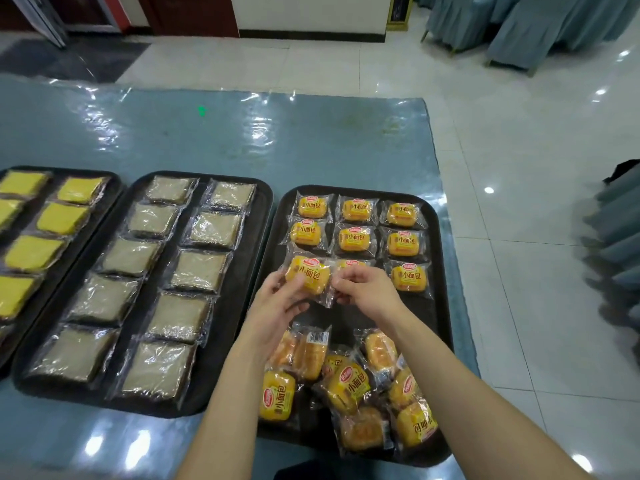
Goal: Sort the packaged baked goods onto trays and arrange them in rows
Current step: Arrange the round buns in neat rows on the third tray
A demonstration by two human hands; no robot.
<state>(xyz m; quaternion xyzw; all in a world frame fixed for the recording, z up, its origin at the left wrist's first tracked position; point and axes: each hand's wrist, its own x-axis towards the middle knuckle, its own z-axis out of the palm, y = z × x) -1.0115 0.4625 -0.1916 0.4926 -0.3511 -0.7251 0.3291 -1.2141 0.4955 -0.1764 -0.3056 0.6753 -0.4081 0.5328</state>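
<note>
Ideally the bun packet [308, 279], gripped by the left hand [277, 308] and pinched at its edge by the right hand [365, 292], lands label-up, square under the left column of the tray [346, 189].

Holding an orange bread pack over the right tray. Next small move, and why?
Probably set the clear-wrapped orange bread pack down at the third row's left end on the black plastic tray: that row's other two spots look filled.

A banquet or dining hall: cloth-covered chairs [519, 26], glossy tiled floor [519, 161], plastic-covered table [207, 140].
</note>
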